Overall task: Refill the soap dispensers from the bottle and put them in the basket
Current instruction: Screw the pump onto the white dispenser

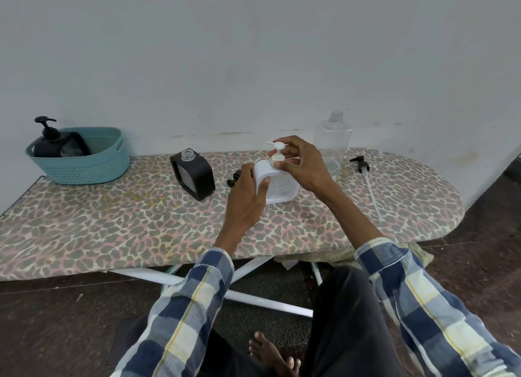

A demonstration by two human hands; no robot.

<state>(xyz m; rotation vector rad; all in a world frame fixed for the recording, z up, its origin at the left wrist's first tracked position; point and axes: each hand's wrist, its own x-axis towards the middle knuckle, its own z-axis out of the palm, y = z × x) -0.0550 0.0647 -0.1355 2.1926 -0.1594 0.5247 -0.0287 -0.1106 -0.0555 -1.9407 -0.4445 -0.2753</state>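
Left hand (pixel 248 196) grips the white squarish plastic soap dispenser (pixel 277 184) by its left side, holding it upright mid-board on the leopard-print ironing board (pixel 112 230). Right hand (pixel 304 165) comes over from the right w/ fingers pinching the white pump head (pixel 277 151), which stands vertical in the neck, prob screwing it down. Teal woven basket (pixel 81 165) sits far left, so left hand's nearer for the drop-off. Black dispenser (pixel 194 176) w/o pump waits between them.
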